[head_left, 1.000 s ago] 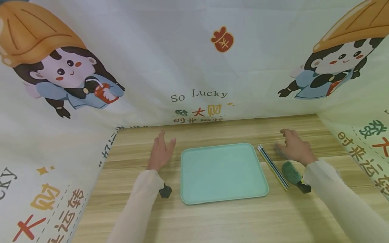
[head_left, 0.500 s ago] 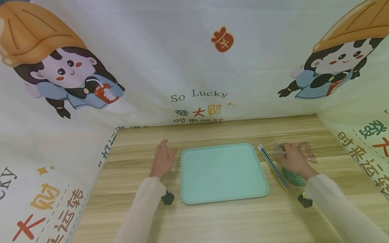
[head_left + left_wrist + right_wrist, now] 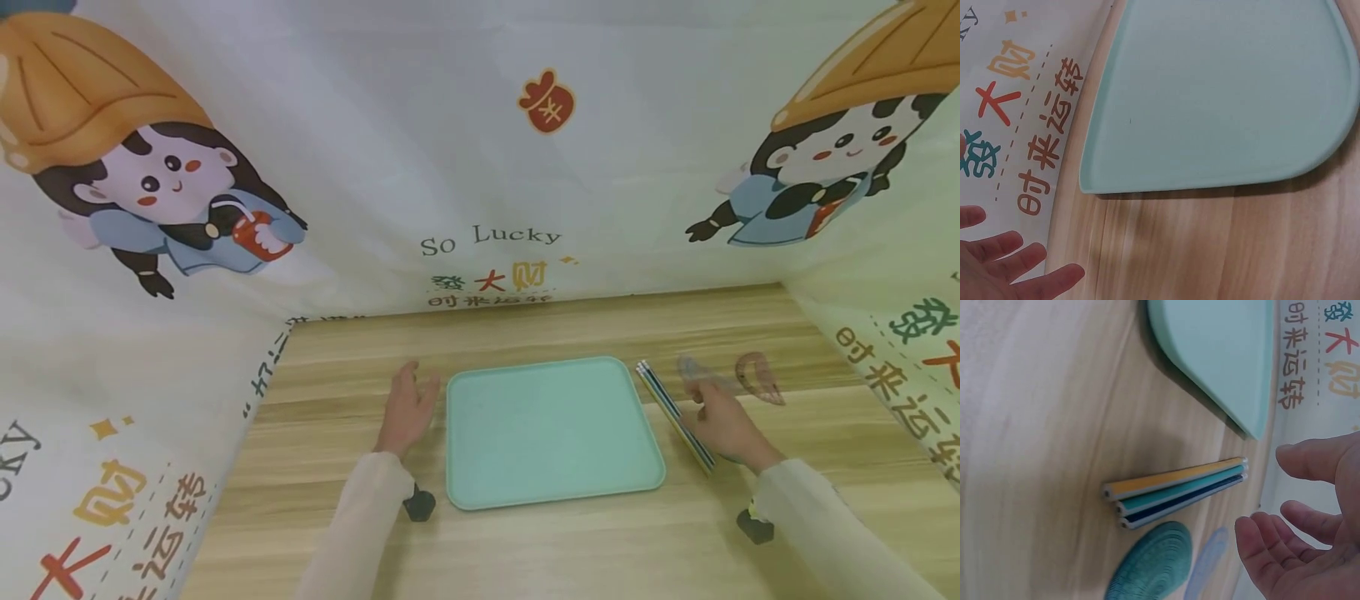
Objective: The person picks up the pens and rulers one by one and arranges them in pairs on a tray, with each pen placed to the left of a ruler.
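Three pencils (image 3: 655,387), one yellow, one green and one dark blue, lie side by side at the right of a mint-green tray (image 3: 555,433). My right hand (image 3: 726,423) hovers over their near part, thumb and fingers apart with nothing between them. Below it in the right wrist view lies a green fan-shaped piece with fine curved lines (image 3: 1154,562), mostly covered by the hand in the head view. Beside that is a translucent bluish piece (image 3: 1207,562). My left hand (image 3: 408,408) is held left of the tray, fingers loosely extended, holding nothing.
A clear pinkish protractor (image 3: 744,379) lies beyond my right hand. Printed white cloth (image 3: 375,167) walls in the wooden table (image 3: 555,550) at the back and both sides. A dark device hangs under each wrist.
My right hand has moved back toward me, from over the clear pieces to over the pencils and the green piece, uncovering the protractor. My left hand has drawn slightly nearer.
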Action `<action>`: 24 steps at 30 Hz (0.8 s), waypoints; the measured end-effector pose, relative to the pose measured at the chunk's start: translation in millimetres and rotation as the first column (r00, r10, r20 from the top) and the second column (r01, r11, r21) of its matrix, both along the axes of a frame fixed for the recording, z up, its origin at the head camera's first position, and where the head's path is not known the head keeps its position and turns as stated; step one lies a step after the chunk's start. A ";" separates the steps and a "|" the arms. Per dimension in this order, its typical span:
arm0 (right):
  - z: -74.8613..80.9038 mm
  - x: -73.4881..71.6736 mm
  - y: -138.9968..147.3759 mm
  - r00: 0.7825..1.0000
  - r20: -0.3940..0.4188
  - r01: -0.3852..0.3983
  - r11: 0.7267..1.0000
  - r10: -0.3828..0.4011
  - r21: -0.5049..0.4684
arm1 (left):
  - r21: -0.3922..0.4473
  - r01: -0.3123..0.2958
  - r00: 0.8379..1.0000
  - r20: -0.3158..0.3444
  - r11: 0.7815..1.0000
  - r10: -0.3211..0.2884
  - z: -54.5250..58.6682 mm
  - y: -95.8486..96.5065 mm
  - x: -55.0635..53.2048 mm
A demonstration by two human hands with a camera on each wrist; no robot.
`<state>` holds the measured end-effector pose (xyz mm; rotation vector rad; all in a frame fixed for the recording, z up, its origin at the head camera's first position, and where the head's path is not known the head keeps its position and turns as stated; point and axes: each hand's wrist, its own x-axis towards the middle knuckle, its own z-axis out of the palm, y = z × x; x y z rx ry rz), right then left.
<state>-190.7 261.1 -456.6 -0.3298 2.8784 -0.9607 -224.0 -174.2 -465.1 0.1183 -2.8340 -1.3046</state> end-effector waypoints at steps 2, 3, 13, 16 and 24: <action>-2.5 1.7 0.6 1.000 -0.008 0.000 1.000 0.000 0.003 | 0.006 -0.001 1.000 -0.012 1.000 0.001 -3.3 0.0 0.3; -3.6 2.3 0.7 1.000 -0.010 0.002 1.000 -0.002 0.003 | 0.009 -0.003 1.000 -0.016 1.000 0.004 -5.0 0.1 0.3; -14.5 12.1 -1.9 1.000 -0.019 0.014 1.000 -0.014 0.005 | 0.020 -0.006 1.000 -0.024 1.000 0.007 -18.2 5.1 4.6; -16.6 15.1 -2.5 1.000 0.002 0.022 1.000 -0.022 0.019 | 0.023 -0.012 1.000 -0.018 1.000 0.012 -23.2 7.3 5.1; -24.6 22.9 -1.6 0.999 -0.024 0.039 0.999 -0.038 0.037 | 0.025 -0.028 0.998 0.063 0.999 0.027 -33.6 13.7 7.6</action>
